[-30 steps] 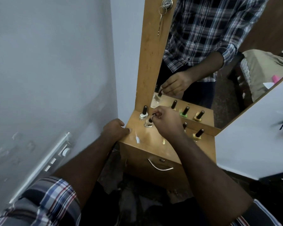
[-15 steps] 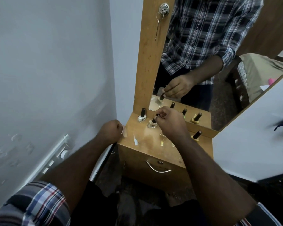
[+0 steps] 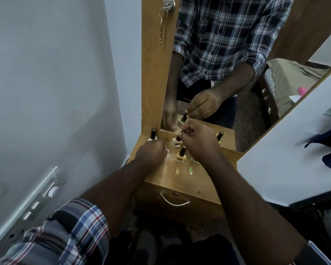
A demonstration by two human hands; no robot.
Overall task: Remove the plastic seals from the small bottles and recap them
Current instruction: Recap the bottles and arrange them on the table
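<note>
Several small nail-polish bottles with black caps stand on the wooden shelf (image 3: 180, 178) below a mirror. My right hand (image 3: 201, 144) pinches the black cap of a clear bottle (image 3: 175, 143) near the mirror. My left hand (image 3: 151, 153) is a closed fist just left of it, with a pale scrap of plastic seal (image 3: 166, 156) showing at its fingers. A cream bottle (image 3: 180, 157) stands between my hands. Another bottle (image 3: 152, 135) stands at the shelf's back left corner. One more (image 3: 219, 137) shows behind my right hand, and a greenish one is mostly hidden under it.
The mirror (image 3: 227, 54) reflects my hands and the bottles. A key hangs from a lock (image 3: 168, 6) in the wooden frame. Under the shelf is a drawer with a metal handle (image 3: 174, 200). A wall with a switch panel (image 3: 46, 194) is close on the left.
My left fist has moved from the shelf's left edge rightward to the bottles. My right hand stays pinched on the clear bottle's cap. The view has come closer.
</note>
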